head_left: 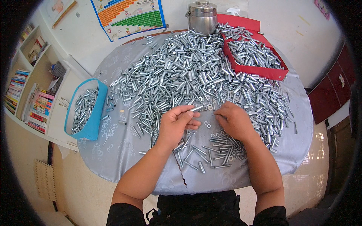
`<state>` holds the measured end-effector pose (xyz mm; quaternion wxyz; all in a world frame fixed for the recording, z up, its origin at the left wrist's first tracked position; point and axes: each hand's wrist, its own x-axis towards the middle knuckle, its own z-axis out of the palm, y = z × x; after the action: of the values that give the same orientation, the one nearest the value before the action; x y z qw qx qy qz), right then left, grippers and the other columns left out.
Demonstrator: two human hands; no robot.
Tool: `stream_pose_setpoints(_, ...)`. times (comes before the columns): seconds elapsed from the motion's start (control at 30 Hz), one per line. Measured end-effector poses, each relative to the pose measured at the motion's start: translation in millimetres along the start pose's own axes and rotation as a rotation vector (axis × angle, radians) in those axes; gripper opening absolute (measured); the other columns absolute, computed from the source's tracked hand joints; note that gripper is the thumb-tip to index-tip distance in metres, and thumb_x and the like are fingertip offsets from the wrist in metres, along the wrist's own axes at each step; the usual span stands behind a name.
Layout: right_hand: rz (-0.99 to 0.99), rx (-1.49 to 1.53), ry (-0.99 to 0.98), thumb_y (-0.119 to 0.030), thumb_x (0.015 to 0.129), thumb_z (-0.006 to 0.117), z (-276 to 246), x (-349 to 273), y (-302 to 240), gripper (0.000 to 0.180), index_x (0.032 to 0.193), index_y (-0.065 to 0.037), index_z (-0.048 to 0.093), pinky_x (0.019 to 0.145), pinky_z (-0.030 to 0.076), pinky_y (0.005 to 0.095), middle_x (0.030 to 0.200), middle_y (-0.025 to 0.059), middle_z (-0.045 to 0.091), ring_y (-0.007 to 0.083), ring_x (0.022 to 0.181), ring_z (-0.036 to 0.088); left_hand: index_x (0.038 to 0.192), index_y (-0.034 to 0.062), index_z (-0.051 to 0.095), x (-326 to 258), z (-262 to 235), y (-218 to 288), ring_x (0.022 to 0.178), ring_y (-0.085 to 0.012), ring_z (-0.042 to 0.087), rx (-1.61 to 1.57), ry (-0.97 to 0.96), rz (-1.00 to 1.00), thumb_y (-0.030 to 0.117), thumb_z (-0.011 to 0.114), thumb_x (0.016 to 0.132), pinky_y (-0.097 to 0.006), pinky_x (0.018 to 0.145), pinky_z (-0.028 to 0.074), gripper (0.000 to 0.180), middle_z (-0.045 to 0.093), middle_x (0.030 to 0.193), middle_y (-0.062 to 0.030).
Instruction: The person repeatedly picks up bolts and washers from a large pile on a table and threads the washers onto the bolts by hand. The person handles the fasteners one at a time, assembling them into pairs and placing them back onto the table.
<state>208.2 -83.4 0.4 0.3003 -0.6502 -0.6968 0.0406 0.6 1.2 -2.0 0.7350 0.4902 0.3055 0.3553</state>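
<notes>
Left hand (177,122) pinches a metal sleeve (196,108), its long axis pointing right toward the curled right hand (232,118); a colourful rectangular chart (128,15) hangs far beyond.

Worn on the head, looking steeply down from close above the round counter (113,150). Faces forward toward the far wall (264,15); forearms enter from the lower edge. Fisheye bends the rim.

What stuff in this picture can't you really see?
- Right hand, head view: its fingertips curl under, so whatever they pinch is hidden.
- Left hand: the metal sleeve shows only its end; the fingers cover the rest.
- Small washers between the hands: too tiny to count.
- Blue bin: its wall hides the bottom.
- Steel canister: lid on, inside unseen.
</notes>
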Motion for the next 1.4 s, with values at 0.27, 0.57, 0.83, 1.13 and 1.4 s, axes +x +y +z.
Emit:
stream_pose_setpoints(0.27,0.015,-0.021,-0.007,-0.014,0.08,0.064,8,2,-2,0.011,0.088,-0.009,0.07,0.071,0.051,0.0409,0.084,0.0101,0.061,0.031,0.08,0.063,0.116,-0.0032,0.059,1,2,0,0.077,-0.0202,0.069,0.012,-0.008,-0.016,0.007,0.055,0.094,-0.031,0.068,0.058,0.025,0.068,0.101,-0.0171)
stream_pose_setpoints(0.57,0.061,0.04,-0.019,-0.012,0.078,0.066,9,2,1,0.011,0.088,-0.007,0.065,0.071,0.05,0.042,0.084,0.0115,0.06,0.0327,0.08,0.063,0.116,-0.0045,0.058,1,2,-1,0.076,-0.0206,0.069,0.018,-0.01,-0.024,0.007,0.056,0.093,-0.031,0.067,0.058,0.025,0.068,0.101,-0.0179)
stream_pose_setpoints(0.83,0.355,0.518,0.122,-0.005,0.081,0.066,3,5,-10,0.009,0.089,-0.002,0.064,0.063,0.05,0.0305,0.082,0.009,0.066,0.0189,0.07,0.064,0.116,-0.0031,0.059,1,1,-2,0.076,-0.0196,0.069,0.036,-0.034,-0.031,0.006,0.055,0.093,-0.03,0.067,0.058,0.025,0.069,0.101,-0.017)
stream_pose_setpoints(1.13,0.397,0.865,0.07,-0.003,0.083,0.068,5,5,-15,0.011,0.092,0.001,0.065,0.062,0.049,0.0242,0.081,0.0037,0.066,0.0102,0.071,0.063,0.117,-0.0029,0.059,0,3,-3,0.077,-0.0197,0.069,0.089,-0.062,-0.016,0.005,0.055,0.094,-0.03,0.068,0.058,0.025,0.068,0.103,-0.0172)
stream_pose_setpoints(1.4,0.403,0.918,0.056,-0.003,0.08,0.072,4,6,-13,0.013,0.092,0.0,0.067,0.061,0.046,0.022,0.08,0.0015,0.065,0.0067,0.068,0.057,0.118,-0.0058,0.056,-2,5,0,0.078,-0.0204,0.069,0.078,-0.083,-0.033,0.005,0.052,0.095,-0.029,0.068,0.058,0.026,0.068,0.102,-0.0179)
